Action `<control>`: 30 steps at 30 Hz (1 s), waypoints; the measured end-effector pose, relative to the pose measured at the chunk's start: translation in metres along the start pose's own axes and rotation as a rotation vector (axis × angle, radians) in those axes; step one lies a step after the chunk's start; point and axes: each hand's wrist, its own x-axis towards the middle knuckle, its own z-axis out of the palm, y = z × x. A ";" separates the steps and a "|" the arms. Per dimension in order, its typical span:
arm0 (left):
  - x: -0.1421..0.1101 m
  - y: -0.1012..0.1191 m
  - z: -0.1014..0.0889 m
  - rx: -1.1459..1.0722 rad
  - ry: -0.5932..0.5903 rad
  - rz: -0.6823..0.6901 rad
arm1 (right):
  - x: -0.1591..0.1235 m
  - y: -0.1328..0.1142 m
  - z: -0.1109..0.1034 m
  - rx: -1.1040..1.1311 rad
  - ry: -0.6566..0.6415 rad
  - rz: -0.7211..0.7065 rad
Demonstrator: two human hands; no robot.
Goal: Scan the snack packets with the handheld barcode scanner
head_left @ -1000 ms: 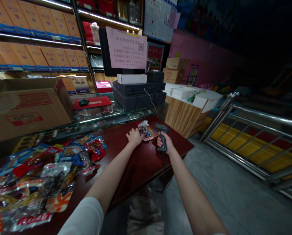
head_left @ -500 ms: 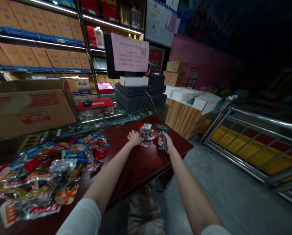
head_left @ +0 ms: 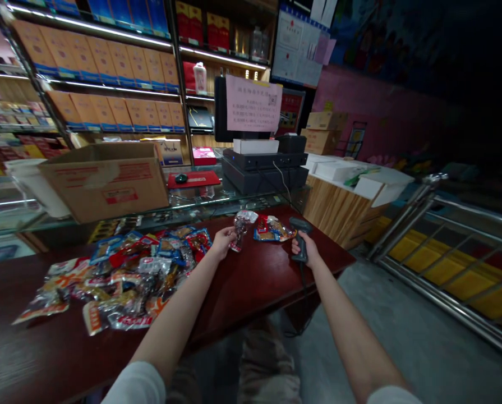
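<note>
My left hand (head_left: pixel 224 242) pinches the near end of a clear snack packet (head_left: pixel 241 225) with dark contents. The packet is tilted up over the table. In my right hand (head_left: pixel 306 248) is a black barcode scanner (head_left: pixel 302 238), gripped by its handle, with its cable hanging over the table edge. Between the two hands, a red, blue and clear snack packet (head_left: pixel 272 230) lies on the dark red table (head_left: pixel 251 280), close to the scanner. To the left of my left arm spreads a heap of snack packets (head_left: pixel 137 275).
Behind the table stand a glass counter (head_left: pixel 200 202), an open cardboard box (head_left: pixel 107 182) and a monitor with a pink sign (head_left: pixel 253 104) above a dark cash drawer (head_left: pixel 259 175). A metal railing (head_left: pixel 456 252) runs along the right.
My left hand has lifted the clear packet off the other packet and moved it left, towards the heap. My right hand still holds the scanner. The view has turned left.
</note>
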 end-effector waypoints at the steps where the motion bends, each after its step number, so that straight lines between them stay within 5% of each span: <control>1: -0.004 -0.002 -0.006 -0.046 0.016 0.017 | -0.001 0.000 0.002 -0.024 0.014 -0.003; 8: -0.012 -0.011 -0.020 -0.134 0.196 0.149 | -0.013 0.018 0.050 -0.070 -0.175 0.005; 15: -0.014 -0.008 -0.023 0.120 0.223 0.280 | -0.012 0.056 0.106 0.058 -0.302 0.028; 21: -0.019 -0.008 -0.019 0.372 0.195 0.359 | -0.006 0.066 0.102 0.051 -0.311 0.067; 30: -0.023 -0.009 -0.018 0.404 0.158 0.402 | -0.011 0.066 0.098 0.023 -0.338 0.131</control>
